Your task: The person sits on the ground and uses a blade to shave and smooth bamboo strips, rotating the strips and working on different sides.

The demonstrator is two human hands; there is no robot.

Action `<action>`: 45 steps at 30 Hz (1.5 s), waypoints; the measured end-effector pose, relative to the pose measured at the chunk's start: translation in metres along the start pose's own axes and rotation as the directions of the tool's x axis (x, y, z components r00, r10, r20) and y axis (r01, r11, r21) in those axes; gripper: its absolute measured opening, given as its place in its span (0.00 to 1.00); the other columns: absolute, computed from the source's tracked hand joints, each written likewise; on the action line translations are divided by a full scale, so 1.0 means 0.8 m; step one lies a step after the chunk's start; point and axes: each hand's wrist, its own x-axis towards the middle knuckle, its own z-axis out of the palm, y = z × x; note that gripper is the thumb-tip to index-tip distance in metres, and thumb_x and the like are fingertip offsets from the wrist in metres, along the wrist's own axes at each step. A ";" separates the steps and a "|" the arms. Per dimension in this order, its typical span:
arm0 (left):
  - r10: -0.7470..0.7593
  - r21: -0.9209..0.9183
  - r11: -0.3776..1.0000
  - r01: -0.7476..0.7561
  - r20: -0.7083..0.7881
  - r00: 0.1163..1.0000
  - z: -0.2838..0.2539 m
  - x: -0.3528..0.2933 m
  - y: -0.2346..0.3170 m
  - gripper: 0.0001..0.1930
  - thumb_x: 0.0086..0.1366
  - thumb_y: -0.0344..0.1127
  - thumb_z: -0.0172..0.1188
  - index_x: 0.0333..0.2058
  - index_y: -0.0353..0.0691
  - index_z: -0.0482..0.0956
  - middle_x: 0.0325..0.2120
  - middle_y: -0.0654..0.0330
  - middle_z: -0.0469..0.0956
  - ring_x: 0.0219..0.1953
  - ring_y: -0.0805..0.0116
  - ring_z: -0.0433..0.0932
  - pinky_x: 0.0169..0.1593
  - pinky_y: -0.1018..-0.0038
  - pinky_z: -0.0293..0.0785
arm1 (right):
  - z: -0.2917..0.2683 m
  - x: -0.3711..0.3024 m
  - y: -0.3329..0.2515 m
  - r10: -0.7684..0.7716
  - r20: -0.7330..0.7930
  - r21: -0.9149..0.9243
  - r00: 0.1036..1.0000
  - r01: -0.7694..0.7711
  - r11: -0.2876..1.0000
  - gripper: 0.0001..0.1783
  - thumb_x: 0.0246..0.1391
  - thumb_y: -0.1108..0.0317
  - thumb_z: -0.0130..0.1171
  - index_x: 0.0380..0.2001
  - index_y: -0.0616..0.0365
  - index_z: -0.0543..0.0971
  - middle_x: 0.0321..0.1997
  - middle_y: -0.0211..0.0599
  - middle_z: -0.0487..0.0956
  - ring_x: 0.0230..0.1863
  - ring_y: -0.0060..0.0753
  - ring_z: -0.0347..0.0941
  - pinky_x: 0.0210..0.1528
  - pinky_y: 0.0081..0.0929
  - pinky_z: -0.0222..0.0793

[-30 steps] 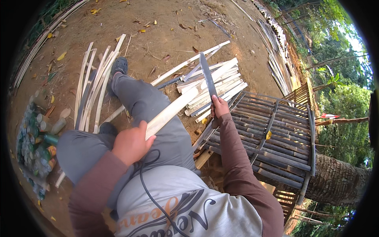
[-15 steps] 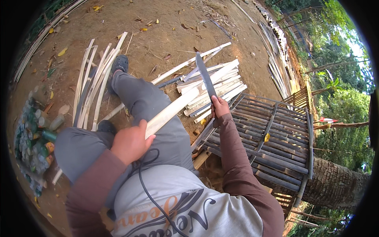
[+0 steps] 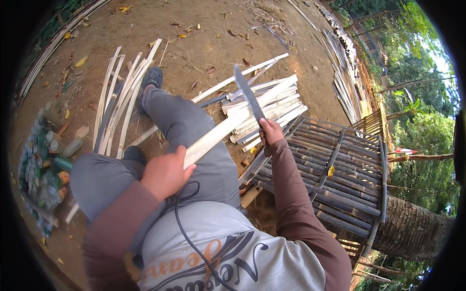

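My left hand is closed round the near end of a pale split bamboo strip, which slants up and away to the right above my thigh. In my right hand is the handle of a machete. Its long dark blade points away and slightly left, passing over the strip's far part; whether it touches the strip I cannot tell. Beyond the strip, a pile of split bamboo pieces lies on the ground.
Longer bamboo strips lie by my shoe on the left. A heap of plastic bottles sits at the far left. To the right stands a slatted bamboo bench beside a tree trunk. A dark cord hangs over my shirt.
The machete's tip has swung a little to the left, so the blade slants more across the strip. The whole view has shifted slightly; both hands keep their hold.
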 end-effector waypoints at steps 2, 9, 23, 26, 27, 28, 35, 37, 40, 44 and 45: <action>-0.008 0.011 1.000 0.008 0.008 1.000 -0.001 -0.002 -0.001 0.21 0.71 0.52 0.64 0.40 0.38 0.72 0.20 0.51 0.79 0.22 0.48 0.81 0.27 0.55 0.76 | 0.008 0.008 -0.002 0.041 -0.128 0.070 0.991 -0.032 0.997 0.22 0.74 0.50 0.56 0.31 0.56 0.73 0.17 0.26 0.68 0.12 0.22 0.63 0.15 0.25 0.59; -0.020 -0.001 1.000 0.020 0.006 1.000 -0.002 0.000 0.002 0.21 0.70 0.52 0.64 0.40 0.38 0.72 0.20 0.49 0.79 0.22 0.47 0.81 0.27 0.55 0.77 | -0.008 -0.003 -0.004 0.047 -0.116 0.017 0.992 -0.046 0.999 0.22 0.74 0.50 0.57 0.30 0.56 0.74 0.16 0.26 0.68 0.12 0.20 0.62 0.14 0.24 0.56; -0.030 0.012 0.999 0.030 0.043 0.999 -0.004 -0.003 -0.001 0.22 0.71 0.53 0.63 0.40 0.38 0.71 0.19 0.50 0.79 0.21 0.48 0.81 0.26 0.55 0.76 | 0.024 -0.023 0.004 0.008 0.039 -0.098 0.999 -0.004 0.995 0.22 0.74 0.50 0.57 0.29 0.55 0.74 0.17 0.27 0.70 0.12 0.22 0.63 0.16 0.26 0.59; -0.021 0.021 1.000 0.020 0.036 0.999 -0.001 -0.002 0.001 0.22 0.71 0.54 0.64 0.40 0.38 0.71 0.19 0.51 0.79 0.21 0.48 0.81 0.26 0.55 0.76 | 0.000 -0.005 -0.005 0.043 -0.203 -0.004 0.978 -0.044 0.999 0.22 0.73 0.50 0.57 0.29 0.54 0.74 0.17 0.27 0.70 0.13 0.22 0.63 0.15 0.26 0.59; -0.023 0.025 0.999 0.022 0.029 0.999 -0.001 -0.001 0.002 0.22 0.71 0.54 0.64 0.40 0.38 0.71 0.19 0.51 0.79 0.21 0.48 0.81 0.26 0.55 0.76 | 0.001 -0.007 -0.003 0.063 -0.217 0.009 0.974 -0.062 0.998 0.22 0.73 0.50 0.58 0.29 0.54 0.74 0.17 0.27 0.70 0.13 0.22 0.63 0.15 0.26 0.58; -0.014 0.020 1.000 0.013 0.029 0.999 0.000 -0.003 0.002 0.22 0.71 0.54 0.63 0.40 0.38 0.71 0.19 0.51 0.79 0.21 0.48 0.81 0.26 0.55 0.76 | 0.004 -0.010 0.000 0.083 -0.231 0.022 0.969 -0.080 0.997 0.22 0.73 0.51 0.58 0.29 0.55 0.74 0.17 0.27 0.70 0.13 0.23 0.63 0.15 0.26 0.58; -0.027 -0.011 1.000 0.027 0.040 0.999 -0.004 -0.004 0.003 0.22 0.71 0.53 0.63 0.41 0.38 0.72 0.20 0.50 0.79 0.22 0.48 0.81 0.27 0.54 0.76 | -0.001 -0.016 -0.011 0.095 -0.145 -0.027 0.985 -0.100 0.995 0.23 0.73 0.51 0.58 0.28 0.56 0.73 0.16 0.25 0.69 0.12 0.21 0.62 0.14 0.26 0.60; -0.030 -0.012 0.999 0.031 0.036 0.999 -0.004 -0.003 0.002 0.21 0.71 0.53 0.63 0.41 0.38 0.72 0.20 0.50 0.79 0.22 0.48 0.81 0.27 0.54 0.76 | 0.025 -0.024 -0.009 0.089 -0.021 -0.085 0.996 -0.091 0.992 0.22 0.73 0.51 0.58 0.28 0.56 0.74 0.16 0.25 0.68 0.11 0.21 0.60 0.14 0.25 0.57; -0.010 -0.017 1.000 0.010 0.033 0.999 -0.005 -0.006 0.000 0.21 0.71 0.53 0.63 0.41 0.38 0.72 0.20 0.50 0.79 0.22 0.48 0.81 0.27 0.54 0.76 | 0.019 -0.018 -0.012 0.044 0.017 -0.090 0.999 -0.042 0.995 0.22 0.73 0.51 0.58 0.28 0.55 0.73 0.16 0.26 0.69 0.11 0.20 0.60 0.13 0.24 0.56; -0.015 -0.021 1.000 0.015 0.034 0.999 -0.005 -0.006 0.002 0.21 0.71 0.53 0.63 0.41 0.38 0.72 0.20 0.50 0.79 0.21 0.48 0.81 0.27 0.54 0.76 | 0.021 -0.009 -0.007 0.079 -0.192 0.012 0.978 -0.078 0.997 0.24 0.74 0.50 0.56 0.27 0.55 0.72 0.16 0.27 0.68 0.11 0.22 0.63 0.13 0.27 0.59; -0.021 -0.018 1.000 0.022 0.041 0.999 -0.005 -0.007 0.000 0.21 0.71 0.53 0.63 0.41 0.38 0.72 0.20 0.51 0.79 0.21 0.48 0.81 0.27 0.54 0.76 | 0.033 -0.019 -0.005 0.071 -0.104 -0.027 0.992 -0.074 0.997 0.24 0.73 0.50 0.57 0.27 0.56 0.73 0.16 0.27 0.69 0.11 0.22 0.63 0.14 0.27 0.58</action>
